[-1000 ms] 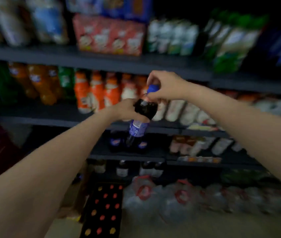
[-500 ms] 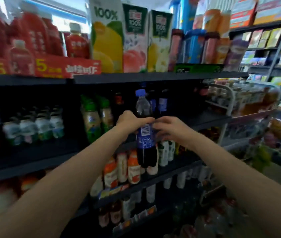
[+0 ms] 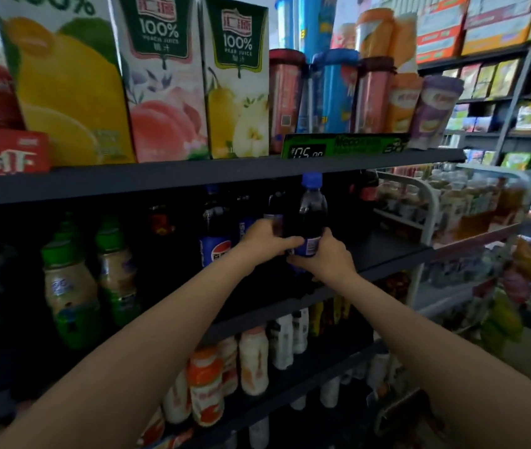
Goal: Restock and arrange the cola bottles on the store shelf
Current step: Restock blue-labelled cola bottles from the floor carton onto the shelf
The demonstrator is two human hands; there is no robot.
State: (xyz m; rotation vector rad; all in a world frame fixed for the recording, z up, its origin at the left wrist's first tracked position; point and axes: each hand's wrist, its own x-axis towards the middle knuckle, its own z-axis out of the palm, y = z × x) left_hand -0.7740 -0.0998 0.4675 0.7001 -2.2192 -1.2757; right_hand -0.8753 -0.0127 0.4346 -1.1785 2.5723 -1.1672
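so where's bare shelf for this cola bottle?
Bare board on the cola shelf, right of the held cola bottle, up to the white wire rack. Left is crowded: cola row, green-capped bottles. Both hands grip the bottle.

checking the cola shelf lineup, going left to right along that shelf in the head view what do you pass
green-capped bottles → pepsi-label cola bottle → left hand → held cola bottle → right hand → bare shelf board
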